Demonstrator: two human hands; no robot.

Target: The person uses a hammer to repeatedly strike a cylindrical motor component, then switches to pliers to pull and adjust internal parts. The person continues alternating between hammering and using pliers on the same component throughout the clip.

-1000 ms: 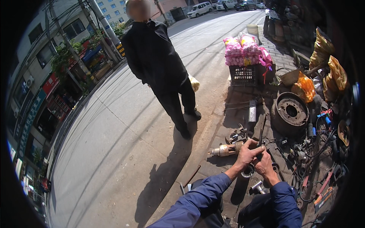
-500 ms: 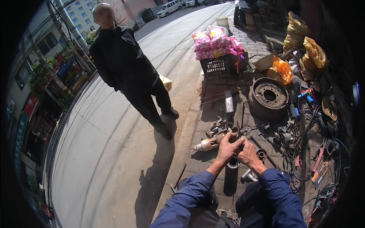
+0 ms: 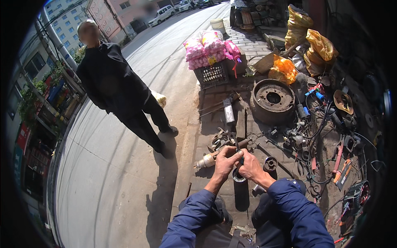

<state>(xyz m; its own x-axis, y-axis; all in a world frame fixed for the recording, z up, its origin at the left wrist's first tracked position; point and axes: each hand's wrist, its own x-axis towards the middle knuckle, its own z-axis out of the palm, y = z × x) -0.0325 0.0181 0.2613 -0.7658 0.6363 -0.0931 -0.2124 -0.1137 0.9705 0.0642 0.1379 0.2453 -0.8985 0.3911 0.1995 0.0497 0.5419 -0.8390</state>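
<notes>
My left hand [image 3: 225, 162] and my right hand [image 3: 251, 166] meet in front of my knees, fingers pinched together. Between them is a thin dark tool [image 3: 237, 144], pointing away from me; the fingers hide most of it, so its kind is unclear. Left of the hands lies a tan cylindrical machine part with a tapered metal nose [image 3: 205, 160]. Just below them stands a round part with a toothed inner ring [image 3: 238, 175]. A round metal housing [image 3: 270, 164] is to the right of my right hand.
A rusty wheel rim [image 3: 273, 99] sits beyond my hands. Tangled cables and tools [image 3: 308, 142] cover the ground at right. Pink net bags [image 3: 206, 51] rest on a black crate [image 3: 211, 75]. Yellow sacks [image 3: 320, 51] stand at far right. A person in dark clothes [image 3: 113, 78] stands on the road at left.
My view has shifted, so the whole scene sits further left. Both hands stay together on the dark tool, with a slight change in finger position. The person at left remains standing.
</notes>
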